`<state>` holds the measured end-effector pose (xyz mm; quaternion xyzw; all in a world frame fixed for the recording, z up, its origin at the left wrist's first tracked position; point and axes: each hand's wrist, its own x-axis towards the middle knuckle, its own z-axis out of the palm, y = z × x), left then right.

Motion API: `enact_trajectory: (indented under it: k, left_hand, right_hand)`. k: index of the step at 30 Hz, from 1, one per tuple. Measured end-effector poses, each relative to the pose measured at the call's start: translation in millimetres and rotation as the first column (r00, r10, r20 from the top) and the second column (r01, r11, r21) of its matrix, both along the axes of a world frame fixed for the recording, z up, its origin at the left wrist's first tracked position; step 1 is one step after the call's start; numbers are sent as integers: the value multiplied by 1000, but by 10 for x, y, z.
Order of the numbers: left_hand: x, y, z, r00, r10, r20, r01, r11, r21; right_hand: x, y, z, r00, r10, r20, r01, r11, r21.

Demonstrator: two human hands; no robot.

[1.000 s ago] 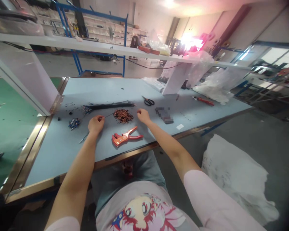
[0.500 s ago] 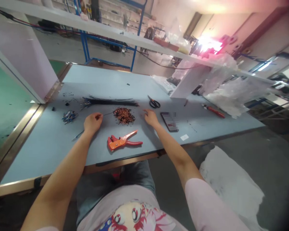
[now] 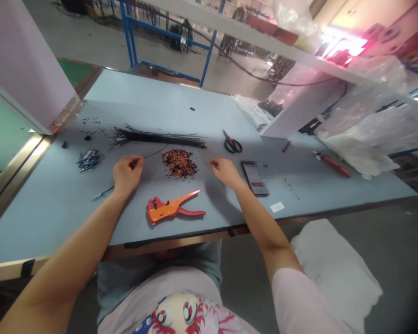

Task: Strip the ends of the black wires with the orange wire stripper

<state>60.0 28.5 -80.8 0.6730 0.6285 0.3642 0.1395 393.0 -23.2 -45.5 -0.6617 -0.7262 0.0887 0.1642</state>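
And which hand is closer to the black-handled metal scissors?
Right. The right hand is just on the person's side of the black-handled metal scissors, not touching them; the left hand is much farther left, beyond the pile of small coppery pieces.

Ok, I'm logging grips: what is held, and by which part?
The left hand holds a thin wire partway along, between its ends; whether the right hand holds anything cannot be told.

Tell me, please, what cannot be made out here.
Head view: middle of the wire, hidden by the left hand.
Head view: phone screen, partly covered by pixel blocks.
Head view: whether the right hand holds anything, too blurred.
Head view: pile of scraps, pieces too small to count.
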Motion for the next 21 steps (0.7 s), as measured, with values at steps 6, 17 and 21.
enact_trajectory:
  k: [6, 17, 21]
  left_hand:
    - [28, -3, -39, 997, -37, 74, 32, 997, 74]
    - [88, -51, 62, 981, -88, 170, 64, 988, 142]
    - [129, -88, 61, 973, -123, 197, 92, 983, 159]
  right_hand:
    - [-215, -52, 17, 970, 242, 24, -239, 966, -98]
    - [-561, -187, 147, 905, 426, -17, -421, 886, -194]
    - [-508, -183, 166, 930, 368, -21, -365, 912, -185]
